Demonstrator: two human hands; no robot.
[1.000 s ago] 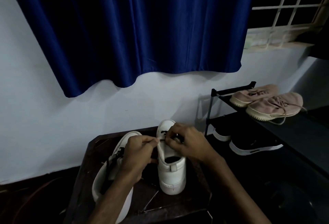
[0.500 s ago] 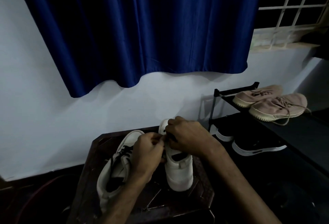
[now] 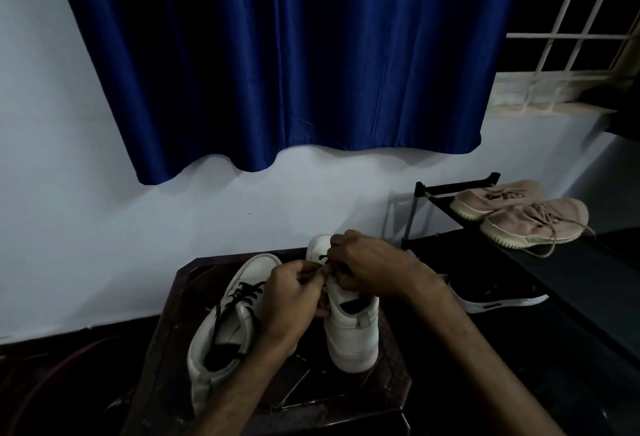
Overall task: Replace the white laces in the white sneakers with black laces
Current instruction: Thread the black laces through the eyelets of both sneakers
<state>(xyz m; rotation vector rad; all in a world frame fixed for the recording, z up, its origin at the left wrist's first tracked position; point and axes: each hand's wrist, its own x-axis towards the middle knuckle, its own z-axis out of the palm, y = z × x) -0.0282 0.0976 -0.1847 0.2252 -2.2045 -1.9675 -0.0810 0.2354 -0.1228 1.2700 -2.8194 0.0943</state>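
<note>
On the bench (image 3: 381, 387), tilted sneaker (image 3: 258, 269) laced black; I judge upright sneaker (image 3: 353, 335) partway, left grip (image 3: 294, 297) and right grip (image 3: 370, 262) both pinching its black lace (image 3: 323, 257).

The white sneakers (image 3: 351, 331) look smooth and leathery, the dark table (image 3: 346, 397) glossy wood, the curtain (image 3: 277, 54) sheeny cloth.
</note>
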